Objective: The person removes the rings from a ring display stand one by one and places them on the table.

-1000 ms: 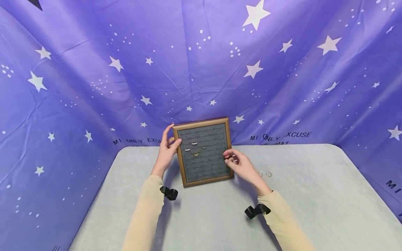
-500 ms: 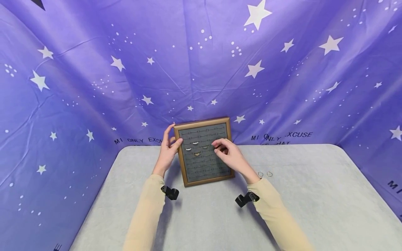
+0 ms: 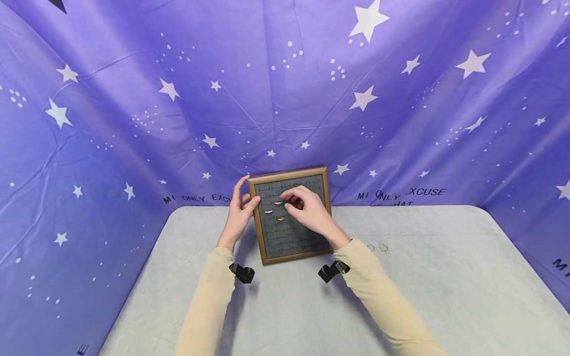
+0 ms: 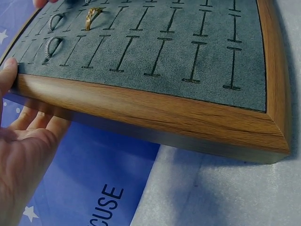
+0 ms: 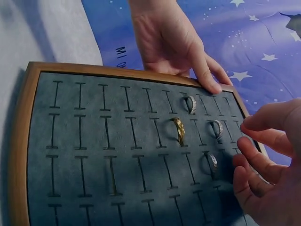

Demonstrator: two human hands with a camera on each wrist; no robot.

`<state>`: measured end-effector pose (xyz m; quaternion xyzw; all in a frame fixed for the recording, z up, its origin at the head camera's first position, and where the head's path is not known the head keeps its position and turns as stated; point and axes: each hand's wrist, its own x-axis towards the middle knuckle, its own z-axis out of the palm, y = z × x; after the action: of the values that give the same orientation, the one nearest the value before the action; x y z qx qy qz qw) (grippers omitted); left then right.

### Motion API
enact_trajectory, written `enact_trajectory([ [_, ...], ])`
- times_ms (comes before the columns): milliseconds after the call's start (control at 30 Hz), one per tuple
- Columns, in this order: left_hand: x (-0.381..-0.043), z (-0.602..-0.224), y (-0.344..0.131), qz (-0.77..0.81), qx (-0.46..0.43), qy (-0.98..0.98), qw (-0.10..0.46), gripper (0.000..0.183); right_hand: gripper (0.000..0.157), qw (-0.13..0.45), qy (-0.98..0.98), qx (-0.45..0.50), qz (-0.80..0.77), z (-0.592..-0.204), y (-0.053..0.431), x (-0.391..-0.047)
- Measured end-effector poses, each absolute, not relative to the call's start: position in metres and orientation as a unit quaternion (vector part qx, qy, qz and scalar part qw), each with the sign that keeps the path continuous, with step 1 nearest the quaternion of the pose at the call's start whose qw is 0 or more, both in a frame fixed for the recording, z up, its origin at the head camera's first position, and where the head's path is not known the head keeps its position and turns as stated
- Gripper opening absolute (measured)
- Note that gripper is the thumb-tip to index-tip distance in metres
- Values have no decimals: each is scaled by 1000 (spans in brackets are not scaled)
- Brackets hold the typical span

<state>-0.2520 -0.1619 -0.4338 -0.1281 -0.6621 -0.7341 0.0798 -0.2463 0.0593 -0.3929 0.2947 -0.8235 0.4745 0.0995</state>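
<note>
A wood-framed ring display tray point(image 3: 307, 244) with slotted grey padding stands tilted on the table. My left hand point(image 3: 237, 217) grips its left edge, thumb on the front and fingers behind. Set in the slots are a gold ring point(image 5: 178, 132) and three silver ones: one ring point(image 5: 191, 105) near my left thumb, another ring point(image 5: 217, 131) in the row beside the gold one, and a third ring point(image 5: 212, 163) one row over. My right hand point(image 3: 311, 212) hovers over the upper part of the padding, fingers loosely bent and apart. Between its fingertips no object shows in the right wrist view.
Two loose rings lie on the table right of the tray, a bluish ring point(image 3: 371, 247) and a golden ring point(image 3: 384, 247). A purple star-printed cloth point(image 3: 267, 99) hangs behind the pale tabletop point(image 3: 285, 306).
My right hand has moved left and up, from the tray's right edge across the padding to near the silver rings. My left hand keeps its grip on the tray.
</note>
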Motion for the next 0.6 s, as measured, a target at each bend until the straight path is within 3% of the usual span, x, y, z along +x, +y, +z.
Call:
enact_trajectory([
  [333, -253, -433, -162, -730, -135, -664, 83, 62, 21, 124, -843, 299, 429, -399, 51, -247],
  [600, -252, -434, -163, -727, -132, -669, 83, 63, 12, 144, -856, 282, 408, -404, 43, -244],
])
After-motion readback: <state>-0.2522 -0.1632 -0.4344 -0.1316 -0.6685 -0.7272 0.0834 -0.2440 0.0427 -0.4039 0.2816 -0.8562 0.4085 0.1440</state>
